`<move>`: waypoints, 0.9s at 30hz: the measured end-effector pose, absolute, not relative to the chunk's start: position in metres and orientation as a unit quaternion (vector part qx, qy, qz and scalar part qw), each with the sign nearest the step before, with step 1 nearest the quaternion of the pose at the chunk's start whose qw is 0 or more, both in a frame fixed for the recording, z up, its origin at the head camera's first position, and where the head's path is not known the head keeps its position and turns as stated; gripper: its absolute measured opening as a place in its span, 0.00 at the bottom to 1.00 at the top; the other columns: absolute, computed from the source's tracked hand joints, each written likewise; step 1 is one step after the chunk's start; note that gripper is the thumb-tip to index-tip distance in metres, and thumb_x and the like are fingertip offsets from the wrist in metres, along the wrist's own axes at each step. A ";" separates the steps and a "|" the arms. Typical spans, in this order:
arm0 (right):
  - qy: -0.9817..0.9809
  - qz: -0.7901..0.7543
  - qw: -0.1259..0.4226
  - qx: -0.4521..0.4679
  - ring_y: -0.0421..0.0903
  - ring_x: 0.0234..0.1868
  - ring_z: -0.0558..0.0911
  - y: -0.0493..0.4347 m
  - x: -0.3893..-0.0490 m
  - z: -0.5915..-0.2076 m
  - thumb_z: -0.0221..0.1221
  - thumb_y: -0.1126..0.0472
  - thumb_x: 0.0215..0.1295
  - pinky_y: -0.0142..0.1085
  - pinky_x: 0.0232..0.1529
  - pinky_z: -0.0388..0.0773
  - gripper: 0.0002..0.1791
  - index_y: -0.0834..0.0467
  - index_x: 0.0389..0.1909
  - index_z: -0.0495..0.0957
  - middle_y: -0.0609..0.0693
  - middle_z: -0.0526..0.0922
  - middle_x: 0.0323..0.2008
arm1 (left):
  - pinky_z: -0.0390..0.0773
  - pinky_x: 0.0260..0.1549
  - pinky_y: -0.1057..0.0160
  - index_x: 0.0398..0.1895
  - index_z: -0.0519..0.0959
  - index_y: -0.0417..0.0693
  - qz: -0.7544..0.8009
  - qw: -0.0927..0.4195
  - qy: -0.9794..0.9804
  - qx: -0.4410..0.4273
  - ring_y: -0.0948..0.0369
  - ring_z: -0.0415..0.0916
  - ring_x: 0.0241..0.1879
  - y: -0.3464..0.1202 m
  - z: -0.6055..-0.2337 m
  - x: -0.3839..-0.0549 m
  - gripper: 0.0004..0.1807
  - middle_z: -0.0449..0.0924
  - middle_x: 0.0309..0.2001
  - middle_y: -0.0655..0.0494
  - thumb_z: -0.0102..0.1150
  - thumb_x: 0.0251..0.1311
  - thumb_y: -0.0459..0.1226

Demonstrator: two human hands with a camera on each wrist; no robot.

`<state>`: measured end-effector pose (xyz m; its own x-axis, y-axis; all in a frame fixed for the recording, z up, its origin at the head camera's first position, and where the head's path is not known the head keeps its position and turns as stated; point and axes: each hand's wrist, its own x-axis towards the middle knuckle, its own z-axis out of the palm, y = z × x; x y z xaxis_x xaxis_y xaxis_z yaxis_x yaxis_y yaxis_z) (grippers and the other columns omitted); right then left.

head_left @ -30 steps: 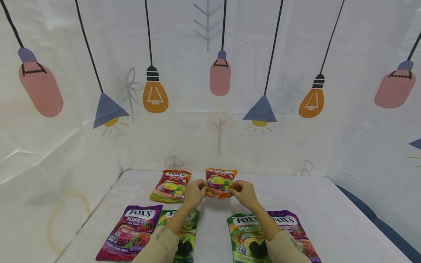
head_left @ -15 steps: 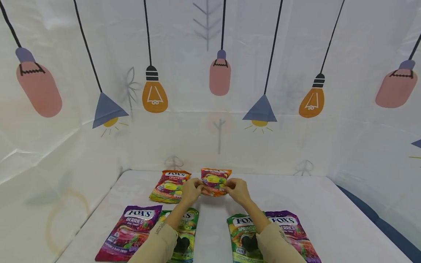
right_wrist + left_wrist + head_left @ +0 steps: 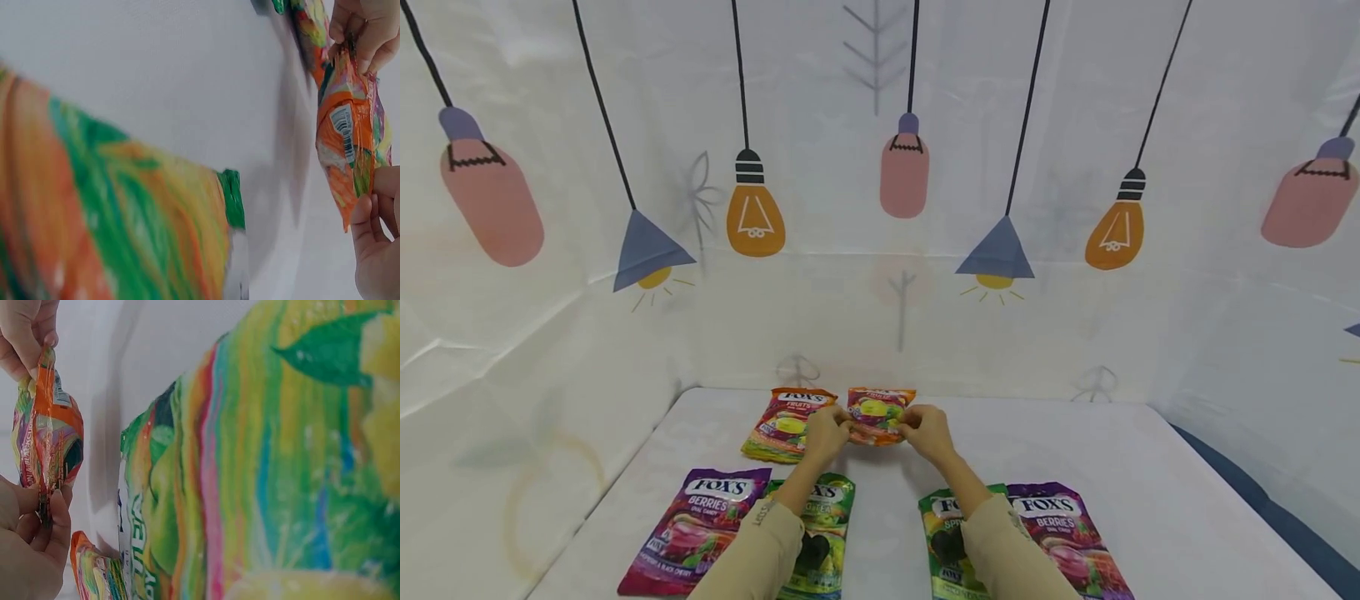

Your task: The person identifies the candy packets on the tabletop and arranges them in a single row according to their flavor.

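- Lower left of the frame: a Fox's Berries bag [image 3: 696, 529] lies beside a green Fox's Spring Tea bag [image 3: 823, 533], which the left sleeve [image 3: 752, 554] partly covers.
- Lower right: a second Spring Tea bag [image 3: 946, 542] lies beside a second Berries bag [image 3: 1067, 533]; the right sleeve [image 3: 1011, 554] overlaps the former.
- Grip, centre: the left hand [image 3: 827, 433] and right hand [image 3: 927, 432] each pinch one side of an orange Fox's Fruits bag [image 3: 876, 412], held upright near the tabletop's [image 3: 1150, 483] far edge. Bottom contact cannot be confirmed.
- Left of the grip: another Fruits bag [image 3: 782, 425] lies on the tabletop.
- Step in hand (judged): positioning the held bag alongside its match.
- Next move calls for: level lowering, then even release of both pinches.
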<state>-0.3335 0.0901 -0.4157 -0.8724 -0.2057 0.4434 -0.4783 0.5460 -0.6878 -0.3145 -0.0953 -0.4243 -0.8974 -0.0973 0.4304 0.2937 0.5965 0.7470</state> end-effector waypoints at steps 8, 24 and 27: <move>-0.864 0.441 0.148 0.192 0.42 0.23 0.73 0.081 -0.333 -0.421 0.61 0.72 0.48 0.30 0.23 0.72 0.02 0.67 0.24 0.78 0.54 0.79 0.23 | 0.68 0.18 0.66 0.21 0.79 0.39 -0.430 0.212 -0.877 -0.025 0.60 0.70 0.20 -0.101 -0.426 -0.316 0.04 0.78 0.22 0.51 0.57 0.49 0.27; -0.871 0.427 0.157 0.185 0.42 0.23 0.74 0.068 -0.336 -0.431 0.61 0.73 0.46 0.30 0.24 0.72 0.02 0.67 0.22 0.77 0.53 0.78 0.21 | 0.71 0.22 0.65 0.25 0.79 0.37 -0.411 0.195 -0.890 0.017 0.60 0.71 0.24 -0.104 -0.431 -0.315 0.04 0.77 0.26 0.50 0.54 0.50 0.26; -0.872 0.424 0.162 0.182 0.43 0.23 0.74 0.066 -0.336 -0.432 0.61 0.73 0.46 0.31 0.25 0.72 0.02 0.67 0.23 0.77 0.54 0.78 0.21 | 0.72 0.22 0.64 0.25 0.80 0.38 -0.403 0.208 -0.891 0.026 0.58 0.72 0.24 -0.104 -0.434 -0.316 0.03 0.78 0.26 0.50 0.56 0.50 0.27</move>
<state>-0.3360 0.0664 -0.4318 -0.8818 -0.1797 0.4360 -0.4539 0.5741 -0.6815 -0.3161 -0.1038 -0.4336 -0.9124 -0.2137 0.3490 0.1211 0.6737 0.7290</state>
